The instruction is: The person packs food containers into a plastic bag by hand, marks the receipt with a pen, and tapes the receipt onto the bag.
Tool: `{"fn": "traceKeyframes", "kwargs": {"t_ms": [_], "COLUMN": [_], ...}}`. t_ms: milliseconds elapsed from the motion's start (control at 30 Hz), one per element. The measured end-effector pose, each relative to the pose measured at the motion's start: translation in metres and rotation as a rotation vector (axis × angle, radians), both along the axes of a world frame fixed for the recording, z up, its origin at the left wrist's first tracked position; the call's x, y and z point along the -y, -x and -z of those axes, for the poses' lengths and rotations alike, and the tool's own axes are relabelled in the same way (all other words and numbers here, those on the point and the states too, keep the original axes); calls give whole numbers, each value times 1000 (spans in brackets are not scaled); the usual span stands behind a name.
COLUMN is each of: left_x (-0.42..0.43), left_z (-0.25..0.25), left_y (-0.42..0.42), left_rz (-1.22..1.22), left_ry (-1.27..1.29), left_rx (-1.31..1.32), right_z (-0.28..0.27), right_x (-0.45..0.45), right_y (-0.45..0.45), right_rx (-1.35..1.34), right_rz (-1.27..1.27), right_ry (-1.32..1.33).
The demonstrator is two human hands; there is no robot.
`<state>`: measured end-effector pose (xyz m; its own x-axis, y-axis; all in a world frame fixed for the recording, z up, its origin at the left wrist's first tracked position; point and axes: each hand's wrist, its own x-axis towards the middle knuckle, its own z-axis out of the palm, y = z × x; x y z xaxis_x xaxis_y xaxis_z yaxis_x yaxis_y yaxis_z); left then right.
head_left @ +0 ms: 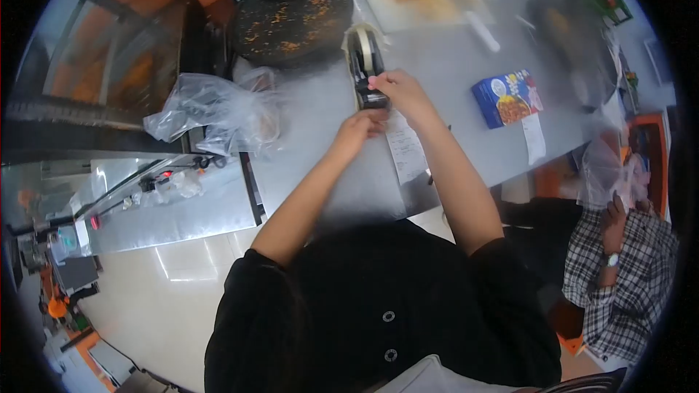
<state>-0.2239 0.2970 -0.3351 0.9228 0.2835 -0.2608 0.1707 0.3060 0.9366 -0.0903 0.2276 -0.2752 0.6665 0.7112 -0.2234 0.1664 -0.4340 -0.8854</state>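
A black tape dispenser (360, 86) with a pale roll of tape (366, 51) stands on the steel table. My right hand (408, 96) is closed at the dispenser's near part, with the fingertips on its black body. Just in front of the dispenser's near end is my left hand (357, 132), its fingers curled together and slightly blurred. What the left fingers pinch, if anything, cannot be made out. A long white printed receipt (408, 151) lies under and beside my hands, running toward the table's near edge.
Left of the dispenser lie a crumb-covered round black pan (295, 18) and clear plastic bags (218, 113). A stained white cutting board (408, 0) is behind. At right are a blue box (508, 100), a paper slip (534, 140) and a person in a checked shirt (619, 269) holding a plastic bag (603, 175).
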Motion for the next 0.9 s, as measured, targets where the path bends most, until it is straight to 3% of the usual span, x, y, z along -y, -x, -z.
{"fn": "traceKeyframes", "kwargs": {"t_ms": [133,200,233,267,367,467,567,667,767,900], "left_x": [0,1,1,3,8,10,9,2,7,38], "left_z": [-2,-17,-27,-33,-40,-45,-31,-17,-27,-58], "left_y": [-5,-9,-9,-10,-11,-12,-16,-10,-5,13], "left_rz": [-26,-93,-81,-92,-138,-142,-238,-127,-271,-555], "left_ry": [243,386,383,338,211,18,27,-401,-302,122], "left_rx": [-68,-99,-118,-127,-179,-241,-194,-177,-138,84], "right_z": [-37,-55,-55,-52,-37,-25,-13,-11,2,-36], "right_x": [45,89,109,125,152,154,150,151,156,158], "right_y": [31,49,62,75,105,106,105,92,68,25], "right_rx": [-238,23,-8,-38,-222,-134,-69,-43,166,87], "right_rz": [60,-170,-230,-291,-101,-104,-60,-31,47,35], "right_ry": [-286,-160,-151,-143,-19,66,75,-19,-208,-37]}}
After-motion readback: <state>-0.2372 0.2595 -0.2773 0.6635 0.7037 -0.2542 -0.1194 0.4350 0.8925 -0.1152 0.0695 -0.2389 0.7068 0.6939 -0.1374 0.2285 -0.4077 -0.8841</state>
